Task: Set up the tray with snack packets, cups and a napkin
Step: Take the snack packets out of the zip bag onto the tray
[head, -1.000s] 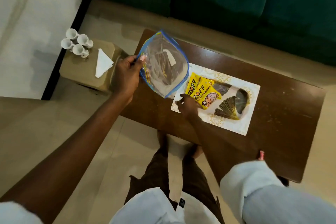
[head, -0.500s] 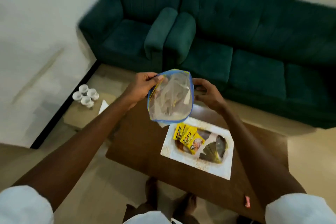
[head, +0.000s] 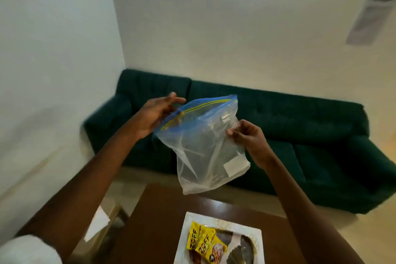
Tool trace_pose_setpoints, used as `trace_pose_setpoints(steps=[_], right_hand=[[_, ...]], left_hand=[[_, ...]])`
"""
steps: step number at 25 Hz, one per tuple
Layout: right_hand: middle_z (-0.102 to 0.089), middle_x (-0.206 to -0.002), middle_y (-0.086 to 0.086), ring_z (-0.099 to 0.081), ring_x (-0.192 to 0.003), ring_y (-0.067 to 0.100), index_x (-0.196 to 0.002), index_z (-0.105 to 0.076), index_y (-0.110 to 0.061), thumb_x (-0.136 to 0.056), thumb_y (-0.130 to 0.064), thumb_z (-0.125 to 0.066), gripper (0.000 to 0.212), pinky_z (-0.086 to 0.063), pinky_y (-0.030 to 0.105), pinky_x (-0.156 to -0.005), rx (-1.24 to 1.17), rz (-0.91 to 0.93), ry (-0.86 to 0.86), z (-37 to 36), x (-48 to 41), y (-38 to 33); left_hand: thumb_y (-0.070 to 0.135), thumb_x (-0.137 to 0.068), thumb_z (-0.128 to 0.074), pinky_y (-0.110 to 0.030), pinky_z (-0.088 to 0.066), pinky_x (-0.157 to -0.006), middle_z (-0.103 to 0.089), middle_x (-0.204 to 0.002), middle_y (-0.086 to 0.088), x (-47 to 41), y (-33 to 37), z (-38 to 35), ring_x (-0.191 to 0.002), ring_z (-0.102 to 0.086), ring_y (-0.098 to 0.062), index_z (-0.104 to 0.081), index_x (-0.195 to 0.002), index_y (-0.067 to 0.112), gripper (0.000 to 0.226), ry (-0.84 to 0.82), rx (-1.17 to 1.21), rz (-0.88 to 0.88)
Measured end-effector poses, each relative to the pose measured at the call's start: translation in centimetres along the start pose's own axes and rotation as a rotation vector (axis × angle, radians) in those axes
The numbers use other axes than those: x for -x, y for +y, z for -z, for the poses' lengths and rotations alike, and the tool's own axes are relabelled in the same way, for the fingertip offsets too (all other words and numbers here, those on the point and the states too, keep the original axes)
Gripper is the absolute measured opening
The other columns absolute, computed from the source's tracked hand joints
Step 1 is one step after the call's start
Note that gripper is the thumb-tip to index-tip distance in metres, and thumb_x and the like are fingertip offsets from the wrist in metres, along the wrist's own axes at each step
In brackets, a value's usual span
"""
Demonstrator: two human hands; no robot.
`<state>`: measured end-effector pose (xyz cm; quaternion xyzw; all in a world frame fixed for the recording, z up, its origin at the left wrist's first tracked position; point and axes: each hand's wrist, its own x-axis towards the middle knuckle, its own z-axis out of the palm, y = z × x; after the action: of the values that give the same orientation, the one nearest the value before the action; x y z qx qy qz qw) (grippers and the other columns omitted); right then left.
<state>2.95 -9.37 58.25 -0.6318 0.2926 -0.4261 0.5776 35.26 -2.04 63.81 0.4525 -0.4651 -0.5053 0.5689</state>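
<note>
The white rectangular tray with a dark leaf pattern (head: 222, 218) lies on the dark brown wooden surface (head: 154, 231) at the bottom of the view, and two yellow snack packets (head: 203, 242) rest on its left part, overlapping each other. A second ago the right hand was down at those packets; now it is up in the air, so the packets look placed and that step is likely finished. The view has also swung upward from the tray to the wall and the dark green sofa (head: 300, 126).

The clear plastic zip bag with a blue and yellow seal strip (head: 205, 146), which was held by the left hand alone, is now held between both hands above the tray and looks empty apart from a white label near its lower right corner. I judge it is being closed or folded to put aside.

The left hand (head: 154, 113) reaches forward, its fingers curled loosely behind the bag's sealed top edge at the left end. The right hand (head: 246, 133) pinches the bag's right side between thumb and fingertips, forearm angled up.

A white folded napkin (head: 96, 225) lies on a low stand left of the surface, not yet on the tray. No cups are in view.
</note>
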Motion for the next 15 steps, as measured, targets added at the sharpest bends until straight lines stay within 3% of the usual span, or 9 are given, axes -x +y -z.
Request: trace_pose_setpoints(steps=[3, 5, 6, 8, 10, 13, 15], right_hand=[[-0.069, -0.080, 0.008, -0.063, -0.069, 0.015, -0.086, -0.066, -0.011, -0.085, -0.014, -0.079, 0.013, -0.057, 0.033, -0.071, -0.203, 0.076, 0.234, 1.5, 0.7, -2.1], [-0.071, -0.081, 0.007, -0.065, -0.069, 0.015, -0.089, -0.068, -0.010, -0.084, -0.019, -0.079, 0.015, -0.059, 0.034, -0.069, -0.269, 0.107, 0.329, 2.0, 0.7, -2.7], [-0.072, -0.083, 0.007, -0.067, -0.072, 0.016, -0.093, -0.069, -0.007, -0.083, -0.020, -0.080, 0.019, -0.061, 0.036, -0.071, -0.278, 0.109, 0.363, 2.1, 0.6, -2.6], [-0.073, -0.090, 0.011, -0.069, -0.080, 0.020, -0.103, -0.069, 0.003, -0.084, -0.019, -0.081, 0.031, -0.062, 0.040, -0.080, -0.280, 0.095, 0.405, 2.3, 0.5, -2.4], [-0.074, -0.092, 0.014, -0.069, -0.083, 0.023, -0.104, -0.070, 0.005, -0.086, -0.015, -0.080, 0.029, -0.064, 0.039, -0.079, -0.258, 0.089, 0.422, 2.5, 0.5, -2.0], [-0.073, -0.079, 0.011, -0.066, -0.070, 0.017, -0.091, -0.077, -0.007, -0.088, -0.019, -0.079, 0.013, -0.061, 0.031, -0.064, -0.185, 0.120, 0.452, 2.8, 1.2, -1.1], [-0.066, -0.076, 0.012, -0.058, -0.067, 0.021, -0.089, -0.074, -0.001, -0.094, -0.022, -0.075, 0.021, -0.054, 0.036, -0.063, -0.112, 0.145, 0.484, 2.4, 1.6, -0.5]], left_hand=[[0.068, -0.098, -0.043, -0.043, -0.057, -0.099, -0.071, -0.129, -0.017, 0.5, -2.0, -1.9, -0.113, -0.072, -0.024, -0.068, -0.133, 0.015, 0.068, -0.080, 0.262, 0.007], [0.081, -0.082, -0.055, -0.051, -0.045, -0.114, -0.059, -0.147, -0.016, 1.6, -5.1, -4.9, -0.135, -0.057, -0.028, -0.052, -0.148, 0.012, 0.095, -0.186, 0.163, -0.008], [0.080, -0.078, -0.061, -0.049, -0.046, -0.114, -0.059, -0.148, -0.013, 2.0, -6.4, -6.3, -0.138, -0.056, -0.028, -0.049, -0.151, 0.012, 0.100, -0.210, 0.059, -0.035], [0.071, -0.072, -0.076, -0.038, -0.056, -0.104, -0.068, -0.138, -0.006, 2.3, -7.1, -8.8, -0.129, -0.065, -0.025, -0.054, -0.145, 0.015, 0.095, -0.116, -0.114, -0.097], [0.051, -0.065, -0.092, -0.032, -0.063, -0.089, -0.077, -0.117, -0.006, 1.4, -6.7, -10.4, -0.111, -0.074, -0.025, -0.065, -0.130, 0.013, 0.080, 0.134, -0.094, -0.088], [0.023, -0.083, -0.084, -0.027, -0.062, -0.070, -0.080, -0.084, -0.006, 0.7, -6.6, -10.8, -0.082, -0.075, -0.027, -0.076, -0.097, 0.010, 0.021, 0.430, -0.074, -0.116], [0.019, -0.092, -0.076, -0.023, -0.059, -0.064, -0.076, -0.074, -0.003, 1.0, -6.6, -10.9, -0.075, -0.069, -0.020, -0.077, -0.090, 0.004, 0.016, 0.480, -0.063, -0.133]])
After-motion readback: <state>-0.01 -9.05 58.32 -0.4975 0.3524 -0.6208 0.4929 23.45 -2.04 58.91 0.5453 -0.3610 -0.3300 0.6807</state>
